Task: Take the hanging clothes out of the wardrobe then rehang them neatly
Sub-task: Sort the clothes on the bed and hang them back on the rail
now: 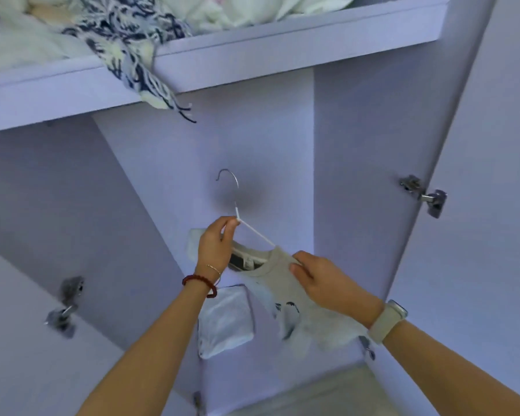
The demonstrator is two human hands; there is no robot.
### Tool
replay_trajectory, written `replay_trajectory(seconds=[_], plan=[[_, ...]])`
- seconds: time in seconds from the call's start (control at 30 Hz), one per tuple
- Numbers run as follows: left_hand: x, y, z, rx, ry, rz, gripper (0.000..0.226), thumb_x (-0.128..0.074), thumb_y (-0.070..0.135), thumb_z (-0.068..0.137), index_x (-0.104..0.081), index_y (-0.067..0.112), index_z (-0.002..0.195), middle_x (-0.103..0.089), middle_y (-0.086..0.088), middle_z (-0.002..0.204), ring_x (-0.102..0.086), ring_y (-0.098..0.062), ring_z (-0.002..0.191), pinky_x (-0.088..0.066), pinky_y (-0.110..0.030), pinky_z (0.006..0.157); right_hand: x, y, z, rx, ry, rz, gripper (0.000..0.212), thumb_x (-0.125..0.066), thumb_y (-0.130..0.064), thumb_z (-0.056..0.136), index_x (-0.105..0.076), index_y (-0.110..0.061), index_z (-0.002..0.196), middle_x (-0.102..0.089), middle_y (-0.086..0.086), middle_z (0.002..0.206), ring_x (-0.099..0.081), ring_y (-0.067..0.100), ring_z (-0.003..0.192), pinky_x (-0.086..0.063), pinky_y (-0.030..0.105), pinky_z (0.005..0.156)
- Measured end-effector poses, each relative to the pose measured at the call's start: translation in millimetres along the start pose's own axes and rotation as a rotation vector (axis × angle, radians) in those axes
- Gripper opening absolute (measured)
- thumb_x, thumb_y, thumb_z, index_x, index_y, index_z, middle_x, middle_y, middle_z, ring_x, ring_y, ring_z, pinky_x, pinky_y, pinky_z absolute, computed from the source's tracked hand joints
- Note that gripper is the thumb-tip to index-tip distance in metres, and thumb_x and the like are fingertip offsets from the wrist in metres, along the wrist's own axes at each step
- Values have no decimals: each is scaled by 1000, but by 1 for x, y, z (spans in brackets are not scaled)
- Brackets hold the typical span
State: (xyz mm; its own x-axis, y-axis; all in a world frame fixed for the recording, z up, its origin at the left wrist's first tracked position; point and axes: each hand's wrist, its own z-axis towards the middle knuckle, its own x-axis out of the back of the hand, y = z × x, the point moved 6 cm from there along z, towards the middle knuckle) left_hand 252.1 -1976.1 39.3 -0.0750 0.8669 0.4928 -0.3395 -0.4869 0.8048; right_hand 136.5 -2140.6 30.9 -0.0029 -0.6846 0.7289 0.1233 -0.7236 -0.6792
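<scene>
A small shirt on a hanger, held up inside the open wardrobe.

Open space surrounds the hanger (246, 226) at frame centre, under the shelf (252, 52) across the top. The grey shirt (285, 289) blurs toward its hem; the left hand (215, 247) hides part of its collar, fingers pinching the hanger's neck. The right hand (327, 280) pinches the shirt's shoulder.

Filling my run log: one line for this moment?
left hand: pinches hanger neck | right hand: grips grey shirt shoulder | hook: free
</scene>
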Motion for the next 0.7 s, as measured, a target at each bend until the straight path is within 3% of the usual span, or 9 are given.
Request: replay_trajectory(seconds=[0.1,0.17,0.23,0.3,0.37,0.43,0.5,0.6,0.7], plan=[[38,-12,24,28,134,66,22,-45,21,96,-62,8,101,-58,0,84,-40,-5,54,-33,-6,49,-14,-22,35,45,-129,73,14,-44,-19,95,-50,-9,102,-51,-1,82,-46,14,70,-35,14,58],[61,-22,35,71,214,94,22,-45,24,96,-61,9,100,-54,-2,78,-38,-7,52,-32,-9,47,-23,-31,57,69,-187,83,11,-44,-19,95,-50,-10,98,-51,-1,84,-45,7,66,-35,11,58],[80,-31,40,113,263,129,24,-47,27,95,-60,11,107,-58,-7,85,-45,-14,58,-35,-14,54,-30,-36,77,78,-181,86,17,-42,-17,95,-51,-3,91,-51,4,79,-44,10,64,-35,17,58],[99,-39,43,127,320,168,29,-48,25,95,-55,13,121,-60,-12,113,-56,-25,86,-37,-17,72,-40,-44,100,89,-173,83,18,-42,-15,95,-51,-5,83,-49,5,73,-43,15,64,-35,26,60],[120,-42,41,97,406,221,37,-48,17,95,-46,11,131,-47,-13,132,-48,-26,117,-34,-20,90,-50,-57,122,111,-163,62,26,-42,-14,94,-42,-17,69,-43,-1,64,-40,12,58,-32,28,59],[144,-38,36,31,519,337,41,-46,15,93,-42,6,133,-40,-18,135,-40,-33,124,-33,-35,102,-61,-73,144,128,-137,38,32,-43,-14,93,-34,-21,63,-41,-3,60,-39,14,56,-32,30,57],[170,-34,28,-40,644,481,47,-45,15,87,-41,2,133,-38,-24,136,-37,-40,126,-33,-46,103,-71,-93,164,146,-85,22,28,-43,-15,92,-36,-15,65,-46,4,66,-44,23,64,-36,32,59],[206,-21,24,-124,784,662,56,-50,7,83,-36,3,137,-30,-27,143,-28,-45,132,-32,-50,101,-87,-126,192,175,-9,2,19,-40,-18,94,-41,-10,76,-52,10,78,-49,28,75,-35,31,64],[236,-3,36,-232,847,842,68,-52,4,78,-28,6,141,-23,-26,148,-20,-44,136,-30,-52,103,-98,-162,217,239,108,-53,18,-37,-17,95,-48,-5,88,-49,9,79,-43,29,73,-32,29,63]])
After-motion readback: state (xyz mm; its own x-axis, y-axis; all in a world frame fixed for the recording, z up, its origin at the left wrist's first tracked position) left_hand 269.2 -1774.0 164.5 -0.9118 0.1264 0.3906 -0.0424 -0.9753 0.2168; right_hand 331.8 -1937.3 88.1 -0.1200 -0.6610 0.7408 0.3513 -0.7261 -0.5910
